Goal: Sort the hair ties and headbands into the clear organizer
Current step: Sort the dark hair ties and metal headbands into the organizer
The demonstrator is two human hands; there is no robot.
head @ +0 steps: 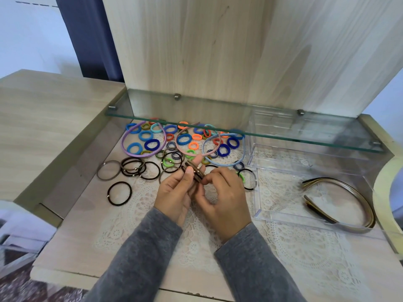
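Note:
My left hand (174, 192) and my right hand (224, 197) meet at the centre of the table, both gripping a small bunch of brown hair ties (195, 173). Beyond them lie several colourful small hair ties (184, 139), a purple headband (144, 142), a pink headband (182, 140) and a light blue headband (224, 151). Black and brown thin hair ties (133, 167) lie to the left. The clear organizer (261, 205) stands at the right with dark and gold headbands (349, 192) in its front compartment.
A glass shelf (218, 127) juts out over the far ties and the organizer's back part. A wooden panel (218, 51) rises behind it. A lace mat (196, 243) covers the tabletop. A pale curved object (386, 192) sits at the right edge.

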